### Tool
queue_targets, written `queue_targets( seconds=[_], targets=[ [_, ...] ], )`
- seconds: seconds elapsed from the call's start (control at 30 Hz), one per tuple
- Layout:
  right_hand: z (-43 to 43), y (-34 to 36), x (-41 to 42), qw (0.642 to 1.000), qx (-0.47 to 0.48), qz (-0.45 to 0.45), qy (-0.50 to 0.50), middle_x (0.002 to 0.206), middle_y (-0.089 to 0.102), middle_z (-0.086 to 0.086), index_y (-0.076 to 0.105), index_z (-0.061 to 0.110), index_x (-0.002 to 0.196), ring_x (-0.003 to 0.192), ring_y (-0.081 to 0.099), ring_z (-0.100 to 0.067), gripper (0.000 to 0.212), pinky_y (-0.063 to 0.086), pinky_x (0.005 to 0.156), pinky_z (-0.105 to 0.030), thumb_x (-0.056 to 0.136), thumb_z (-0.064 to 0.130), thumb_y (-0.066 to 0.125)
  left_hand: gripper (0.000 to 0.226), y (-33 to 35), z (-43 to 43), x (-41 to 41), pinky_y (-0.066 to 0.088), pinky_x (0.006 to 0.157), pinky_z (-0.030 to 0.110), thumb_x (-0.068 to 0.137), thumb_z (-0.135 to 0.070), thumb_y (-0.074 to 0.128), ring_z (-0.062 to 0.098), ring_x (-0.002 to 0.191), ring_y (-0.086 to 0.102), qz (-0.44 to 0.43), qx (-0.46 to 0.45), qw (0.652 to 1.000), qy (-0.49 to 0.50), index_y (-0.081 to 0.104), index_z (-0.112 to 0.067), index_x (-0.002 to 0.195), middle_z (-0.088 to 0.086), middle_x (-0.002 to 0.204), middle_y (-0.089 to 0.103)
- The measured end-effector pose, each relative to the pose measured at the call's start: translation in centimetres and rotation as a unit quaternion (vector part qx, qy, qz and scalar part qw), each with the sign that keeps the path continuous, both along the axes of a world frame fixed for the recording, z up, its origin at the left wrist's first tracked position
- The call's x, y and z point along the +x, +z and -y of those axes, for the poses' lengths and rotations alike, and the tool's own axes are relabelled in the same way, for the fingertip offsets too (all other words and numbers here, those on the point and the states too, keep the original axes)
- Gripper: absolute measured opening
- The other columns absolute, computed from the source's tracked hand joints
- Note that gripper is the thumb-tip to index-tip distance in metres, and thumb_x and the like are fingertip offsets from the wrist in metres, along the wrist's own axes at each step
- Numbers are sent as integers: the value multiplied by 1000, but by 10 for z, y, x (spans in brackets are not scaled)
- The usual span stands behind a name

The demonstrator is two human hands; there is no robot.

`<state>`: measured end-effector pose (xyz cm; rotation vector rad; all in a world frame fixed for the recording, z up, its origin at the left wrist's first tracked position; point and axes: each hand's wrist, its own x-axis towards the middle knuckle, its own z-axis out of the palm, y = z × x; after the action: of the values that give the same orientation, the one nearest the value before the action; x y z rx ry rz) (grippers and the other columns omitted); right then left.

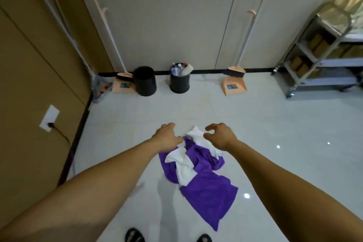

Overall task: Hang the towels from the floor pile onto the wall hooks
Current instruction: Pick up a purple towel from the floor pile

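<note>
Head cam: L hand (167, 136) + R hand (220, 136) over towel pile (206, 182), fingers loosely curled, holding nothing.

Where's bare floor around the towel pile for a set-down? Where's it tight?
Free: floor between towel pile and the two black bins; right of the pile, toward the cart. Tight: baseboard strip with bins and dustpans; the pile, left hand and right hand over it.

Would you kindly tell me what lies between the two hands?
The white towel shows between the left hand and right hand, in the head view.
</note>
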<state>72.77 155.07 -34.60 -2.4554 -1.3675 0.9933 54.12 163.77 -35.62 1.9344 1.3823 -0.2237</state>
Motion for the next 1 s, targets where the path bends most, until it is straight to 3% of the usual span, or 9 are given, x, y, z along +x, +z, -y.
queue_targets(
  seconds=[0.17, 0.33, 0.67, 0.87, 1.0],
  targets=[
    [49, -63, 52, 996, -55, -40, -61, 132, 55, -14, 58, 21, 130, 116, 55, -32, 42, 46, 101, -40, 91, 38, 57, 67, -66, 33, 58, 38, 104, 38, 86, -38, 58, 31, 130, 42, -36, -55, 995, -73, 34, -15, 144, 13, 144, 38],
    [82, -156, 78, 984, -100, -73, -129, 135, 52, -11, 56, 22, 132, 120, 54, -29, 43, 45, 101, -37, 92, 39, 57, 65, -162, 38, 93, 39, 105, 40, 89, -35, 56, 31, 131, 41, -80, -94, 985, -121, 32, -11, 145, 13, 145, 39],
    [160, -491, 72, 939, -219, -126, -234, 125, 59, -11, 59, 14, 125, 111, 59, -30, 37, 48, 95, -38, 93, 32, 54, 57, -473, 85, 129, 40, 100, 37, 91, -38, 54, 27, 125, 45, -110, -176, 963, -170, 38, -13, 140, 9, 140, 43],
    [229, -672, 41, 908, -290, -108, -283, 113, 64, -7, 58, 12, 118, 84, 55, -19, 25, 46, 76, -28, 97, 24, 52, 52, -638, 134, 119, 39, 105, 37, 92, -30, 56, 29, 124, 47, -130, -199, 949, -209, 43, -9, 138, 15, 138, 46],
    [254, -746, 22, 872, -293, -120, -374, 114, 61, -8, 54, 12, 121, 94, 59, -24, 30, 49, 77, -32, 96, 29, 52, 53, -702, 162, 126, 37, 106, 37, 93, -28, 55, 29, 128, 44, -128, -198, 941, -243, 41, -10, 141, 14, 141, 45]
  ],
)
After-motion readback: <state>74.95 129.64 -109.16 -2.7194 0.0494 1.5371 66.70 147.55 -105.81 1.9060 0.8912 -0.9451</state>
